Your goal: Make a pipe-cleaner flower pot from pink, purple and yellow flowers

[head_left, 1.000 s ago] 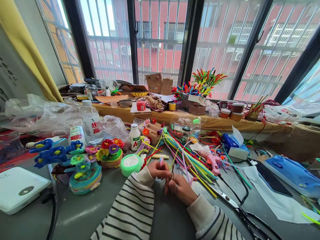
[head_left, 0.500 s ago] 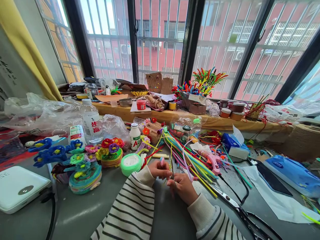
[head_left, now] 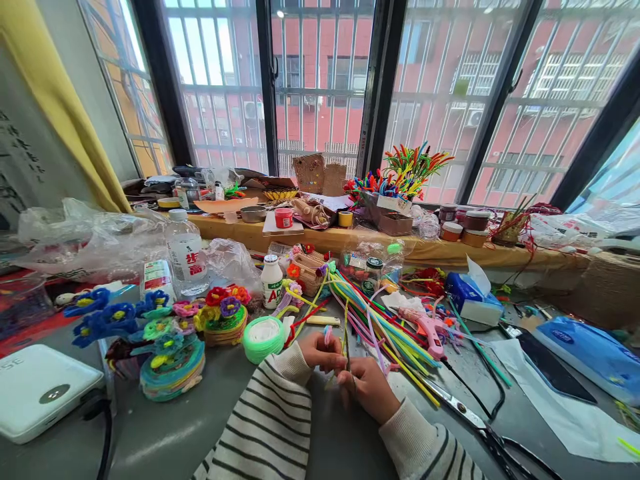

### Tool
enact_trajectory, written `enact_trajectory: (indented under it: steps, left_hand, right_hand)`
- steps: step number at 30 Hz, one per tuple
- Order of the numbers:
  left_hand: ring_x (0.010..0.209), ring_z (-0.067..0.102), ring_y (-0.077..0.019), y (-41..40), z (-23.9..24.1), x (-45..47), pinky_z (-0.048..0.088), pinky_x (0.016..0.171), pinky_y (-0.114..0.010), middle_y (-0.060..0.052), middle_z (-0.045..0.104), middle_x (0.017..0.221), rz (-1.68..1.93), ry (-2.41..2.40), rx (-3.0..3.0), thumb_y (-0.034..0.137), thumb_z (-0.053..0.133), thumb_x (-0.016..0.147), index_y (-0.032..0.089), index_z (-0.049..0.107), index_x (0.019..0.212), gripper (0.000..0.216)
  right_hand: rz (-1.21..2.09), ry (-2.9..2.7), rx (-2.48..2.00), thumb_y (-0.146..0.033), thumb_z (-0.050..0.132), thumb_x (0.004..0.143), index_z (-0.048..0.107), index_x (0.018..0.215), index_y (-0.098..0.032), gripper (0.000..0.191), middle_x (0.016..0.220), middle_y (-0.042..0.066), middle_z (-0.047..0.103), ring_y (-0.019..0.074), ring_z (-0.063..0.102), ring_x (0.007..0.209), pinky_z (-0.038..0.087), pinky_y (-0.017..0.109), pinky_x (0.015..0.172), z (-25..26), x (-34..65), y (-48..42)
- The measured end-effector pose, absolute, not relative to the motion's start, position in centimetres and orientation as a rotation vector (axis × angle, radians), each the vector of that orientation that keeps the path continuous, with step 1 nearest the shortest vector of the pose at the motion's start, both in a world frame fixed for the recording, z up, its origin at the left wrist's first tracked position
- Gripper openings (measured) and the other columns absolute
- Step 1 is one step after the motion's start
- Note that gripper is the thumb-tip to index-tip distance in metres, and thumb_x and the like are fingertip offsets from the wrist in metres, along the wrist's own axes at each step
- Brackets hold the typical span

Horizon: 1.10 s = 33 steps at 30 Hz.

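Observation:
My left hand [head_left: 323, 353] and my right hand [head_left: 370, 387] meet above the grey table, fingers pinched together. Between them a thin yellow pipe cleaner [head_left: 346, 323] stands up, with a slim dark strip [head_left: 349, 350] beside it. Which fingers grip which piece is partly hidden. A small pink and blue curl [head_left: 328, 335] of pipe cleaner pokes up at my left hand. Just beyond lies a bundle of coloured pipe cleaners [head_left: 395, 327]. To the left sits a mint-green coiled ring [head_left: 263, 339] with a white middle.
Large scissors [head_left: 460, 407] and a pink glue gun [head_left: 425, 327] lie to the right, with a phone [head_left: 553, 367] and tissue packs beyond. Pipe-cleaner flowers [head_left: 163, 333], a water bottle [head_left: 186, 257] and a white power bank [head_left: 45, 390] stand left. The cluttered windowsill [head_left: 320, 238] runs behind.
The camera view has shifted slightly, so the table things sit a little lower. My hands keep nearly the same pinched pose around the pipe cleaner.

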<state>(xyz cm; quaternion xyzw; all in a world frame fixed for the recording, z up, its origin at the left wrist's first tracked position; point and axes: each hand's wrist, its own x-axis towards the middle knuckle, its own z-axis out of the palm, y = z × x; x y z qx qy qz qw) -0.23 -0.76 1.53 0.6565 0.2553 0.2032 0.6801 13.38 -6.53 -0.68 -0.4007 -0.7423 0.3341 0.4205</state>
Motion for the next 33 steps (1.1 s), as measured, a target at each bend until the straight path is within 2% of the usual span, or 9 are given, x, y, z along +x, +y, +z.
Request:
enact_trajectory:
  steps: [5,10,15,20,25,33]
  left_hand:
    - [0.035,0.035,-0.0026,-0.76,1.69,-0.28,0.021,0.037,-0.019,0.007,0.045,0.039,0.47,0.59,1.481,0.038,0.064,0.053,0.013,0.044,0.052,0.032]
    - [0.036,0.038,-0.0032,-0.69,1.65,-0.3,0.023,0.037,-0.019,0.006,0.047,0.041,0.491,0.579,1.475,0.039,0.065,0.052,0.013,0.045,0.052,0.033]
    - [0.036,0.037,-0.0026,-0.68,1.58,-0.31,0.023,0.038,-0.019,0.006,0.047,0.04,0.481,0.559,1.473,0.038,0.064,0.053,0.012,0.046,0.052,0.032]
    - [0.036,0.038,-0.0029,-0.83,1.66,-0.2,0.025,0.038,-0.018,0.007,0.046,0.039,0.429,0.56,1.483,0.038,0.065,0.053,0.012,0.048,0.051,0.031]
    - [0.035,0.038,-0.0028,-0.93,1.8,-0.16,0.024,0.037,-0.019,0.006,0.046,0.039,0.44,0.557,1.456,0.036,0.065,0.054,0.013,0.046,0.049,0.029]
    - [0.036,0.039,-0.0039,-0.73,1.48,-0.47,0.024,0.038,-0.02,0.006,0.047,0.04,0.459,0.547,1.447,0.036,0.064,0.054,0.013,0.046,0.05,0.029]
  right_hand:
    - [0.829,-1.816,-1.059,-0.067,0.028,0.065,0.043,0.024,-0.017,0.066,0.031,-0.002,0.037,0.0082,0.043,0.038,0.034,0.02,0.046,-0.96,13.41,-6.27]
    - [0.846,-1.848,-1.034,-0.065,0.019,0.07,0.048,0.029,-0.017,0.07,0.031,-0.002,0.036,0.0078,0.039,0.036,0.032,0.021,0.045,-1.09,13.49,-6.29]
    - [0.844,-1.903,-0.974,-0.067,0.011,0.068,0.058,0.049,-0.016,0.072,0.048,0.001,0.052,0.01,0.045,0.045,0.035,0.021,0.046,-0.59,13.49,-6.64]
    - [0.814,-1.92,-0.945,-0.066,0.015,0.069,0.058,0.046,-0.015,0.07,0.064,0.004,0.059,0.013,0.054,0.062,0.038,0.022,0.057,-0.65,13.62,-6.59]
    - [0.767,-1.863,-1.038,-0.067,0.024,0.066,0.052,0.033,-0.016,0.067,0.044,0.002,0.053,0.0109,0.051,0.048,0.037,0.021,0.051,-0.96,13.67,-6.33]
    - [0.764,-1.861,-1.042,-0.066,0.023,0.068,0.047,0.027,-0.017,0.069,0.033,0.0,0.043,0.0094,0.046,0.04,0.035,0.021,0.048,-0.94,13.38,-6.37]
